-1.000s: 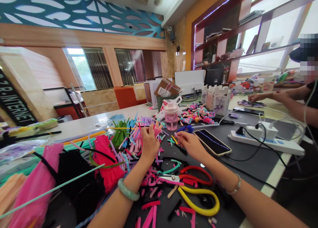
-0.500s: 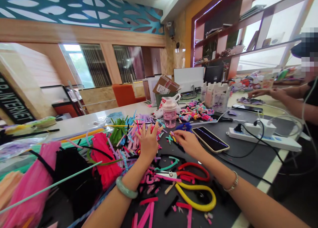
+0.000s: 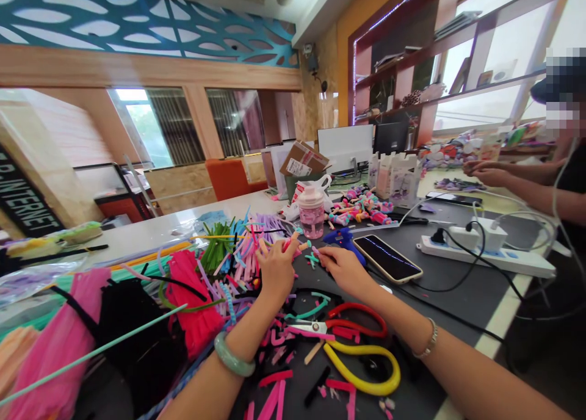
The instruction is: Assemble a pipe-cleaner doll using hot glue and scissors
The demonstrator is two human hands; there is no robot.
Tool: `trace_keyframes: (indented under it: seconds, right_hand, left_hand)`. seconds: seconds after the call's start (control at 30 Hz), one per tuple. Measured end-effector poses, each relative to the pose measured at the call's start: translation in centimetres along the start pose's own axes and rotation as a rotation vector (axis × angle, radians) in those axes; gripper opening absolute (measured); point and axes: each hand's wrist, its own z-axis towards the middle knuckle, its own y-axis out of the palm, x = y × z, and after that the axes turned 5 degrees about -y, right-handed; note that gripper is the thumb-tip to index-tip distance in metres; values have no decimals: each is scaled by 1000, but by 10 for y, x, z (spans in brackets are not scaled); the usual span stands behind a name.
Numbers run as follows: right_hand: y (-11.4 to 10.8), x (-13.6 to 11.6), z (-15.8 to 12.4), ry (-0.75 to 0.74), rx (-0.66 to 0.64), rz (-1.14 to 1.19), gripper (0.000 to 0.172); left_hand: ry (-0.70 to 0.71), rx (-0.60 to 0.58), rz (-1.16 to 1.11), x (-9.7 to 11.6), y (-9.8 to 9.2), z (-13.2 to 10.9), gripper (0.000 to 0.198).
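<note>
My left hand (image 3: 276, 268), with a pale green bangle (image 3: 234, 354) on the wrist, pinches a short pink pipe cleaner piece (image 3: 290, 244) above the black work mat (image 3: 439, 298). My right hand (image 3: 344, 270), wearing a thin silver bracelet (image 3: 426, 339), pinches a small pale pipe cleaner piece (image 3: 317, 251). A heap of cut pipe cleaners (image 3: 249, 264) lies beside my left hand. A blue glue gun (image 3: 344, 242) lies just beyond my right fingers. Red-handled scissors (image 3: 352, 320) lie below my hands.
A smartphone (image 3: 387, 259) lies right of my right hand. Yellow-handled pliers (image 3: 357, 368) rest near the mat's front. Pipe cleaner bundles (image 3: 195, 304) fill the left. A power strip (image 3: 485, 255) sits right, with a pink bottle (image 3: 312, 217) beyond. A co-worker's hands (image 3: 478, 173) work far right.
My hands have drawn closer together, and the left fingers now pinch the pink piece. The blue glue gun shows more fully. The view has shifted slightly.
</note>
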Motion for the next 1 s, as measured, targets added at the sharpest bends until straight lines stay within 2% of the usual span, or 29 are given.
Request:
trace_keyframes:
  seconds: [0.17, 0.6, 1.0]
  right_hand:
    - [0, -4, 0, -8, 23, 0, 25]
    - [4, -1, -1, 16, 7, 31, 23]
    - [10, 5, 1, 35, 18, 34, 25]
  left_hand:
    - [-12, 22, -18, 7, -4, 0, 57]
    - [0, 81, -89, 16, -9, -4, 37]
    - [-25, 46, -150, 21, -8, -6, 33]
